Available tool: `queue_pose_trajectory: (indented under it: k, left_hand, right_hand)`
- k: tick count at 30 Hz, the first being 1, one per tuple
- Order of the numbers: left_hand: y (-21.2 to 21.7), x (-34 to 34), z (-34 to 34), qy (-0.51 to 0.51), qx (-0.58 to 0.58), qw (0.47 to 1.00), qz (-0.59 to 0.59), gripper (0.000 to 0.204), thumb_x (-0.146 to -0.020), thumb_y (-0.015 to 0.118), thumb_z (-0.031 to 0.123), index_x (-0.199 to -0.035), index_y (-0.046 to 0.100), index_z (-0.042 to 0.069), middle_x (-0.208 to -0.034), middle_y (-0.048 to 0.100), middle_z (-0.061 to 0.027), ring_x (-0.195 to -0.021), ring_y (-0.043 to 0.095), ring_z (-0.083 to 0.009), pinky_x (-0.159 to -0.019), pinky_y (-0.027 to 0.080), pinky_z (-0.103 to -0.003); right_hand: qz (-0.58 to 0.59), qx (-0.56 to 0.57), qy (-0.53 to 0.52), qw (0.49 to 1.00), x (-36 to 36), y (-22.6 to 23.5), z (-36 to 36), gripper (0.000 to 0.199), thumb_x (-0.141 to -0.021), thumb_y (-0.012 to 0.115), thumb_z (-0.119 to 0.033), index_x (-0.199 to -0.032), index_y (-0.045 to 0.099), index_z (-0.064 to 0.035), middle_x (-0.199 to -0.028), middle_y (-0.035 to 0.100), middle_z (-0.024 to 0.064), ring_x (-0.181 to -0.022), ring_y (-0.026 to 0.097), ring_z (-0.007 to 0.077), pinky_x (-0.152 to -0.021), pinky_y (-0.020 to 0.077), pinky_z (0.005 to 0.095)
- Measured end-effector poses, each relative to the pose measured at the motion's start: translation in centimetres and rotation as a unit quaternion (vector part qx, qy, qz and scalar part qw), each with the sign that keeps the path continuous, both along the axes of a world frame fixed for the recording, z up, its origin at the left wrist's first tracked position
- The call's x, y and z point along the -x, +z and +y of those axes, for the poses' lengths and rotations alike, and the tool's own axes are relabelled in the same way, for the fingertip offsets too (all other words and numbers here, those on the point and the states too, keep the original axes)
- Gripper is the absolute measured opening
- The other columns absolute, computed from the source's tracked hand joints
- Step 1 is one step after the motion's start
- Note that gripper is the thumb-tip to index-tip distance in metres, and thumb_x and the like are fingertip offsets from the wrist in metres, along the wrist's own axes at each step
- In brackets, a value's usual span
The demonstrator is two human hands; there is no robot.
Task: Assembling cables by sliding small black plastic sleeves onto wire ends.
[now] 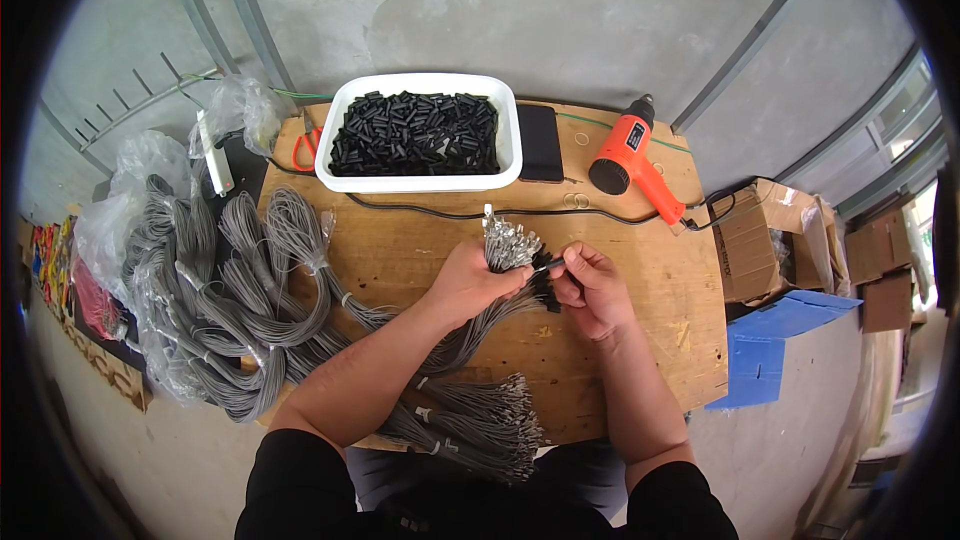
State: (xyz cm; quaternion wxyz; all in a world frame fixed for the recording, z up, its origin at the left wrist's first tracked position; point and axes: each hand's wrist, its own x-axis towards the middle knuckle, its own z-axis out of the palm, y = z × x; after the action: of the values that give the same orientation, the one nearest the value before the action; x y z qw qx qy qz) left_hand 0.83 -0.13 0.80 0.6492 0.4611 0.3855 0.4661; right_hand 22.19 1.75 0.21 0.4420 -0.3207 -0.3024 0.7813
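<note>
Grey wires (480,335) tipped with bright metal terminals (510,243) are gathered in a bundle between the two hands, over the wooden table (650,340). The left hand (473,283) is closed around the bundle just below the terminals, its thumb pointing toward the right hand (594,288). That right hand pinches a small black tube (555,263) between thumb and forefinger, its other fingers curled in, right beside the bundle. More black sleeves (544,292) cluster on the wires between the hands; how many is hard to tell.

Nearer the body than the left hand, another wire bundle (505,425) lies with its metal ends fanned to the right. Left of that hand, thick coils of grey wire (255,305) are heaped at the table's edge, beside clear plastic bags (130,195).

Beyond the hands, a black cable (430,212) crosses the table. Past it, a white tub (420,182) holds many short black tubes, with red-handled scissors (306,148) just left of it and a flat black object (540,145) at its right. Beyond and right of the right hand lies an orange heat gun (628,148); farther right is an open cardboard box (750,250).
</note>
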Motion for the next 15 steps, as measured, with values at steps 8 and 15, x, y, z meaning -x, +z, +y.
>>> queue_pose_trajectory:
  k: [8, 15]
  left_hand:
    - [-0.84, -0.02, 0.15, 0.000, -0.007, 1.000, -0.003, 0.012, -0.091, 0.067, 0.005, -0.081, 0.061, 0.002, -0.070, 0.059, 0.0006, -0.061, 0.052, -0.0067, -0.056, 0.041, -0.025]
    - [-0.13, 0.10, -0.07, 0.004, 0.004, 1.000, -0.002, 0.010, -0.091, 0.069, 0.003, -0.083, 0.063, 0.002, -0.073, 0.061, 0.0000, -0.064, 0.054, -0.0071, -0.058, 0.044, -0.025]
  right_hand:
    - [-0.023, 0.008, 0.003, 1.000, 0.20, 0.40, -0.11, 0.016, -0.098, 0.064, -0.020, -0.094, 0.063, -0.0041, -0.079, 0.065, 0.0047, -0.054, 0.041, 0.0072, -0.048, 0.0306, 0.0203]
    - [-0.014, 0.014, 0.013, 1.000, 0.24, 0.37, -0.14, 0.015, -0.098, 0.065, -0.018, -0.092, 0.062, -0.0045, -0.082, 0.067, 0.0059, -0.055, 0.042, 0.0069, -0.048, 0.0311, 0.0202]
